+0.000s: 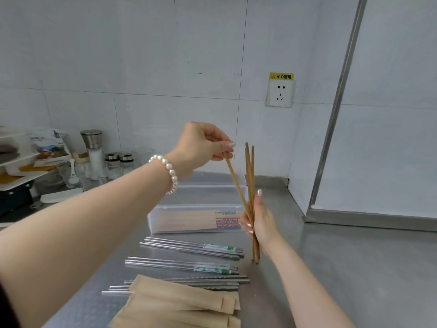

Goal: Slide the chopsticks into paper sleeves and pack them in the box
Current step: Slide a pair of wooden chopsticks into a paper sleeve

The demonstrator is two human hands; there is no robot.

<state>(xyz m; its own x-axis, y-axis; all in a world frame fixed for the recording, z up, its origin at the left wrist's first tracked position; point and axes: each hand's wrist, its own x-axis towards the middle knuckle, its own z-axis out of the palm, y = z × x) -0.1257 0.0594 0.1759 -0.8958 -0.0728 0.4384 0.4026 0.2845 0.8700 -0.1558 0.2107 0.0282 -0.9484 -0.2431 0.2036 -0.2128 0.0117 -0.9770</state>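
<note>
We see a steel counter (343,268) running back to a white tiled wall (142,55), with a steel upright (335,102) in the right-hand corner. The right half of the counter lies bare; the left rear edge is crowded with a rack of plates (16,162), a grinder (92,143) and glass jars (118,162). A wall socket (280,93) with a yellow label sits above the counter.

Near the middle of the counter lies the clear plastic box (196,220), long side towards us, already holding sleeved pairs with patterned ends at its right. Just behind it is what looks like its lid (212,192). In front of the box we count rows of metal chopsticks (189,249) lying side by side, some with a green-printed band. Nearest us, a stack of brown paper sleeves (179,301) partly overlaps the nearest metal ones.

Our right hand (260,223) grips a small bundle of wooden chopsticks (250,176) upright, fingers curled round the lower part, their bottom tips on or just above the counter. Our left hand (203,145), wearing a pearl bracelet (168,174), pinches the top of a single wooden chopstick (234,178) that leans away from the bundle, its lower end among the others in the right hand.
</note>
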